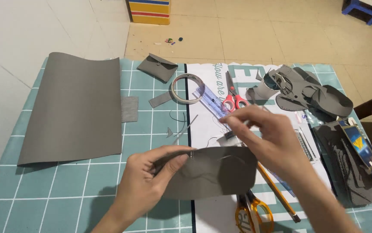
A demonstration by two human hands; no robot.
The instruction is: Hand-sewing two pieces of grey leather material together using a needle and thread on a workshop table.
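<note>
Left hand [145,183] pinches the grey leather piece [214,172] at its left end, long axis left-right. Right hand [265,138], fingers pressed together on a thread, hovers just above its upper right edge.

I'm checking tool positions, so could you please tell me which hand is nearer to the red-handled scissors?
Right. The right hand is just below the red-handled scissors, fingertips close to their handles. The left hand is farther down-left, gripping the grey leather piece.
</note>
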